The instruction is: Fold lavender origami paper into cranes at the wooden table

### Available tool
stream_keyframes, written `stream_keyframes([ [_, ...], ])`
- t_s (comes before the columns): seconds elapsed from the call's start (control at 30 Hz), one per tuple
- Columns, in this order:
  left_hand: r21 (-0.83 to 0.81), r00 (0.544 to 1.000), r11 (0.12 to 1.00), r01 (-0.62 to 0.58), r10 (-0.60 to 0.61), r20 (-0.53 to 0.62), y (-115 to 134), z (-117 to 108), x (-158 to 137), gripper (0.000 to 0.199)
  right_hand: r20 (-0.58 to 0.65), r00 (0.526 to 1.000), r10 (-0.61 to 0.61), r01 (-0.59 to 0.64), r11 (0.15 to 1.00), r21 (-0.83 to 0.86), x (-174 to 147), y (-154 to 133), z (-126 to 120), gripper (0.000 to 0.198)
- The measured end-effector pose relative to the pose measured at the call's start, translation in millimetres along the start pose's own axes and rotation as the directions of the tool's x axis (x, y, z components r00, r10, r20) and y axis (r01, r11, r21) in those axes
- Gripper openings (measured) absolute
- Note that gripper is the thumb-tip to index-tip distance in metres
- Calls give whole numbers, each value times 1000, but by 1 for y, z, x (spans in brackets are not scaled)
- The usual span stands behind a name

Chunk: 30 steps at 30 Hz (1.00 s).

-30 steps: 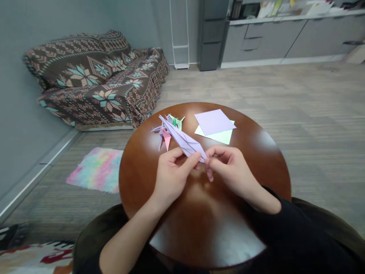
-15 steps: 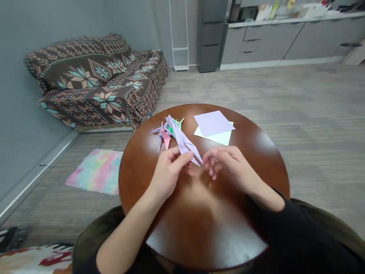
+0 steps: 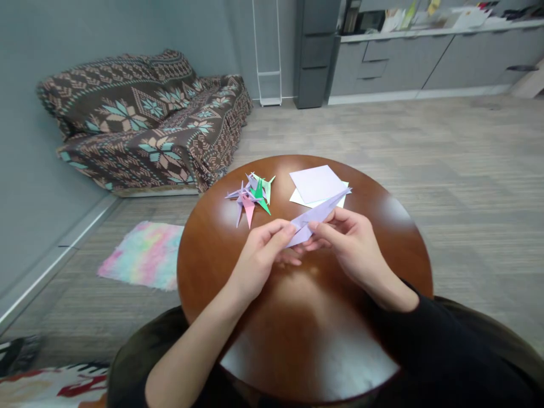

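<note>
the folded lavender paper (image 3: 322, 212) is above the middle of the round table (image 3: 202, 255), and its slant is what has just changed: half a second ago its long narrow end pointed to the table's far left, and now it points to the far right, with its tip crossing in front of the sheets there. the left hand (image 3: 260, 252) pinches the near end, thumb on top and forefinger against the edge, closed to little more than the paper's thickness, its other fingers loosely curled below. the right hand (image 3: 353, 241), which hung free with curled fingers half a second ago, now has hold too: its thumb presses on the upper face and its fingers lie beneath, nearly closed with the paper between. so the hold has gone from one hand to two, which i judge leaves the paper steadier and its near part ready for handling; whether it was also flipped over, i cannot tell. the turn also clears the view of the green folded piece (image 3: 260, 197), which lies at the table's far left, among lavender ones and beside the pink folded piece (image 3: 247, 209). at the table's far right, the lavender sheet (image 3: 318, 182) rests on the pale green sheet (image 3: 298, 198), as it did.
</note>
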<state>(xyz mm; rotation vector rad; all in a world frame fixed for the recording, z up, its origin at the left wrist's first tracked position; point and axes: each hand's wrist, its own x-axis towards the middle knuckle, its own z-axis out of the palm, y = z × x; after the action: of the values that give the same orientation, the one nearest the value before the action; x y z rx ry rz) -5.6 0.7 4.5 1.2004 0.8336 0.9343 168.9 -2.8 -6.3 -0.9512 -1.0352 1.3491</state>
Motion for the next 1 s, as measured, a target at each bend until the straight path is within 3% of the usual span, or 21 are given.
stream_keyframes([
  [0.07,12,998,999,-30,30,-59,-2,-1,1,29,-6,1000,-8,8,1000,4,0,1,1,25],
  [0.2,143,973,985,-101,128,-194,-2,-6,4,22,95,995,9,1,994,-107,5,-8,-10,30],
  [0.3,246,972,967,-68,120,-203,2,-8,4,19,-107,968,-226,192,946,-261,8,-24,-25,27],
  [0.37,284,984,958,-32,80,-159,5,-8,3,17,-62,943,-327,257,834,-488,7,-34,-31,25],
  [0.43,295,993,956,-11,45,-106,5,-6,2,15,126,971,-203,239,774,-586,4,-38,-30,18],
  [0.53,209,997,978,-22,35,-61,2,-5,3,14,269,963,-19,169,820,-547,0,-33,-21,18],
  [0.7,34,985,994,-100,104,-135,-7,-6,5,23,164,986,7,53,932,-358,0,-18,-10,23],
  [0.83,100,975,993,-65,84,-207,-7,-7,5,25,170,985,23,46,918,-393,-2,-15,-5,24],
  [1.0,69,978,997,-16,30,-205,-5,-6,4,26,192,981,15,70,902,-426,-6,-15,0,25],
])
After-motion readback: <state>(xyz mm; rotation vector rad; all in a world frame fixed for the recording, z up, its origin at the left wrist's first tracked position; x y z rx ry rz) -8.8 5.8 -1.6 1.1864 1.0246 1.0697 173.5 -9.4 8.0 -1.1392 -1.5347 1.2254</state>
